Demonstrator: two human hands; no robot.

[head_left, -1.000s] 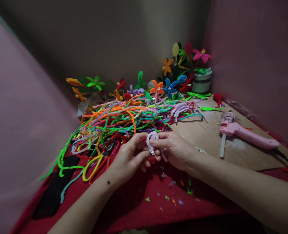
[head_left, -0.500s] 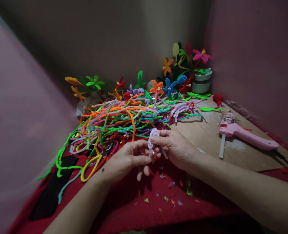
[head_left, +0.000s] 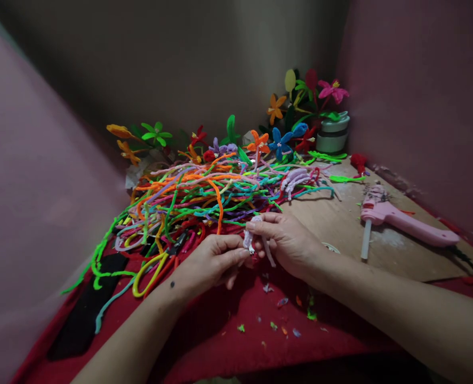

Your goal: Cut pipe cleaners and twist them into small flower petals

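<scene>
A pale lilac pipe cleaner (head_left: 249, 238), bent into a small loop, is pinched between both hands above the red cloth. My left hand (head_left: 223, 258) grips its lower left end with thumb and forefinger, where a small whitish tip shows. From the other side my right hand (head_left: 278, 234) pinches the upper part, and a loose lilac tail hangs down below its fingers. Behind the hands lies a big heap of coloured pipe cleaners (head_left: 196, 186). Part of the loop is hidden by the fingers.
A pink glue gun (head_left: 404, 218) with its stick rests on the wooden board (head_left: 320, 224) at right. Fuzzy flowers and a pale pot (head_left: 332, 133) stand behind. Yellow-and-orange-handled scissors (head_left: 152, 274) and a black strip (head_left: 88, 309) lie left. Colourful scraps dot the red cloth (head_left: 260, 341).
The round lilac loop has become narrower and more covered by fingers. My left hand loosened, opened its fingers a little, then closed on the lower end again. My right hand kept its pinch.
</scene>
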